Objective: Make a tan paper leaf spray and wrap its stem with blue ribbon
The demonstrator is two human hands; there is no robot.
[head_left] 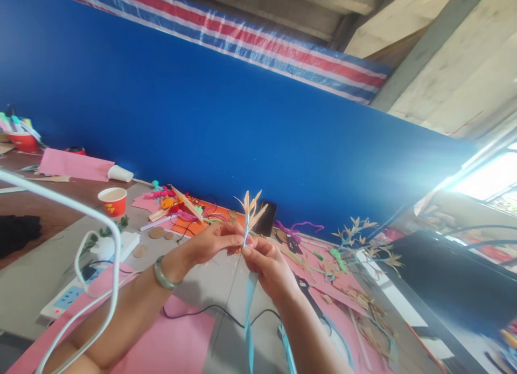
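A small handmade flower (249, 211) with pointed straw-coloured petals stands upright between my hands, over the middle of the table. My left hand (216, 242), with a bangle at its wrist, is closed in a pinch around the flower's thin stem. Just below, the fingertips of my right hand (269, 263) pinch the stem's lower part and a light blue ribbon (249, 314). From there the ribbon hangs down between my forearms. The stem's lower end is hidden by the fingers.
Similar straw-coloured flowers (357, 231) lie at the right. Scraps cover the pink paper (339, 293). A paper cup (113, 201), power strip (67, 298) and white cable (117, 255) are at the left. Behind the coloured pipe cleaners (169, 199) rises a blue panel (202, 104).
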